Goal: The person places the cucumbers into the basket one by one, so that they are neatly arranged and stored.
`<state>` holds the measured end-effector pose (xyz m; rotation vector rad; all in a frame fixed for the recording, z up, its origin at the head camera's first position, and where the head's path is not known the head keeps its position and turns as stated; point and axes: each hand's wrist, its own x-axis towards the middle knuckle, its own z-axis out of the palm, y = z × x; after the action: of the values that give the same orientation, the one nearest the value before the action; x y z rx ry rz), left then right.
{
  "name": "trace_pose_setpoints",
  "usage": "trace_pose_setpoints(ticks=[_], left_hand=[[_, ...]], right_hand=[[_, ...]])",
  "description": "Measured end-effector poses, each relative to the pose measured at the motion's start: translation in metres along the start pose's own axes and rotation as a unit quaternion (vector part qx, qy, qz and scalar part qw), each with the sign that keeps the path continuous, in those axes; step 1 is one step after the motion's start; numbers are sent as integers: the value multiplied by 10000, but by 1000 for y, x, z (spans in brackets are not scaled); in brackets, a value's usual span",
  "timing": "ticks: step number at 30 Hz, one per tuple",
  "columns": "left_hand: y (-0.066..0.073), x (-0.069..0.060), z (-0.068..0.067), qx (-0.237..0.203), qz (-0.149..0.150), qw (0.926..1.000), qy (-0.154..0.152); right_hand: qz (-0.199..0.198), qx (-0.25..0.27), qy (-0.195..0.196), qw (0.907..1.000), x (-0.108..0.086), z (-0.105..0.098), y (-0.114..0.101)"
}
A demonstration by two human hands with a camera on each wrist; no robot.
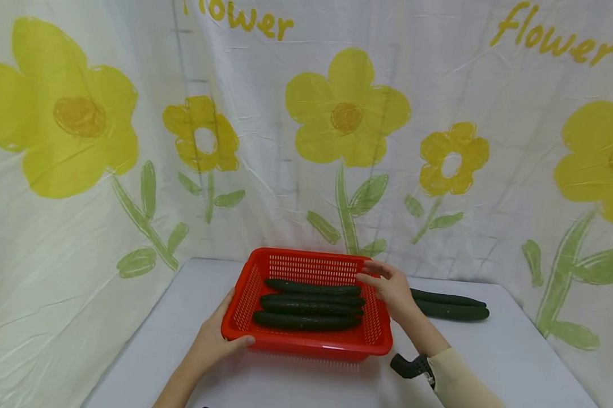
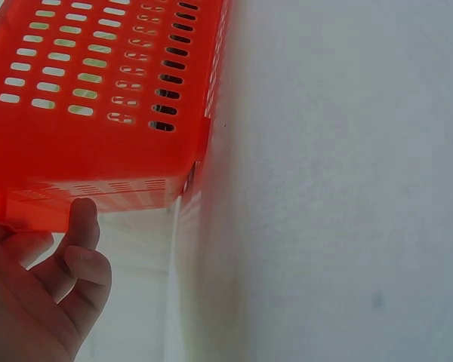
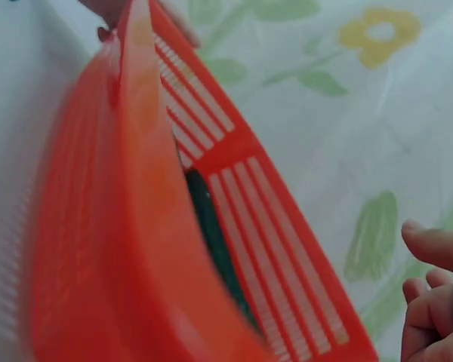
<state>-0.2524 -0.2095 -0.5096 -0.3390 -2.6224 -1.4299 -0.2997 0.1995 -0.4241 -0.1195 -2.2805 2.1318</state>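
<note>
Your left hand (image 1: 215,338) grips the red basket (image 1: 306,343) of cucumbers (image 1: 311,307); your right hand (image 1: 394,287), fingers relaxed, hovers near its right rim.

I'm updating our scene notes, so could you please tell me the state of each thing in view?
Red basket: open-topped, loaded with cucumbers.
Cucumbers inside: lying side by side.
Two cucumbers outside: lying on the table.
Left hand: holding the basket's left end.
Right hand: empty, by its right end.
Flowered curtain: hanging, creased.
</note>
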Motion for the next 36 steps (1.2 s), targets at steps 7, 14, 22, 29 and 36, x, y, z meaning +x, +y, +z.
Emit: trace_pose_setpoints(ticks=[7, 14, 22, 29, 36], left_hand=[[0, 0, 0, -34, -4, 10000, -23], [0, 0, -1, -53, 27, 10000, -4], [0, -1, -1, -150, 108, 9998, -4], [-1, -2, -1, -94, 233, 9997, 19], [0, -2, 0, 44, 159, 9998, 99]], right_hand=[[124, -292, 651, 9974, -2, -47, 30], [134, -677, 1149, 9910, 5, -89, 69], [-580, -2313, 1588, 9581, 5, -126, 102], [-294, -2370, 2073, 9487, 2, -158, 117], [-167, -2548, 1964, 9467, 1, -185, 128]])
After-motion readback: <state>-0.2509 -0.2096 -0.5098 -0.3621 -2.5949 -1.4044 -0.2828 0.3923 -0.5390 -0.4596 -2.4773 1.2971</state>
